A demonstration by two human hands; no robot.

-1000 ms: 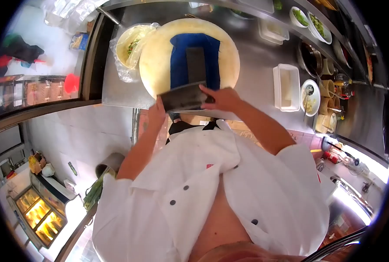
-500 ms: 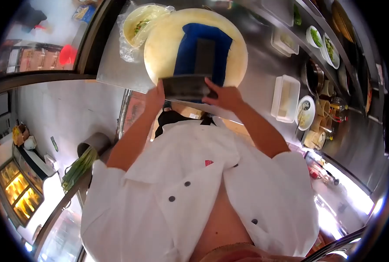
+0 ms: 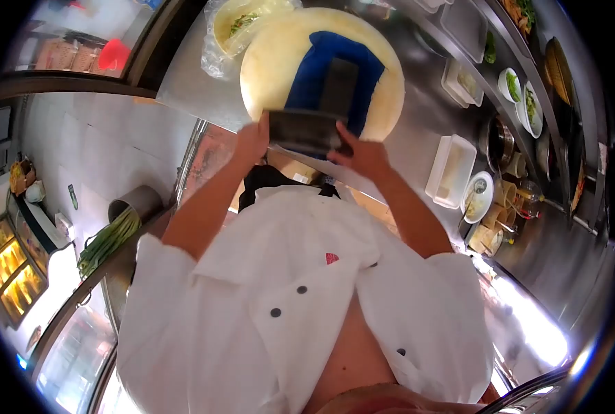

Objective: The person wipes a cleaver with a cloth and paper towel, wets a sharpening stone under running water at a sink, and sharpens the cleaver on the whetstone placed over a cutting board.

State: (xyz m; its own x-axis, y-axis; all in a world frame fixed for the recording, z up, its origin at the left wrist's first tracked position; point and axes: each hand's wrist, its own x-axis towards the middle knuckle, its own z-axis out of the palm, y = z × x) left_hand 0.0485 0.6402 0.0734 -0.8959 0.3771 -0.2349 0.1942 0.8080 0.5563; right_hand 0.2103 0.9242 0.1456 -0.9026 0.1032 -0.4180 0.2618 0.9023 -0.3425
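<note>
A broad dark cleaver [image 3: 299, 131] is held crosswise in front of me, over the near edge of a round pale chopping block [image 3: 269, 72]. My right hand [image 3: 366, 157] is closed around its handle end, with fingers at the blade's right side. At the opposite end, my left hand [image 3: 252, 141] grips the blade's left edge between thumb and fingers. Just beyond the blade, a dark rectangular whetstone [image 3: 339, 86] lies on a folded blue cloth [image 3: 309, 76] spread over the block. The cleaver overlaps the near end of the cloth and stone in this view.
A bowl in a clear plastic bag [image 3: 228, 31] sits left of the block on the steel counter [image 3: 190, 86]. To the right are a white plastic tub [image 3: 451, 171], a white bowl [image 3: 478, 196] and shelves with dishes. Green stalks [image 3: 111, 241] lean from a metal pot at lower left.
The whole view has shifted slightly, with the block and counter moving right in it. Both hands still hold the cleaver in nearly the same place by the block's near edge.
</note>
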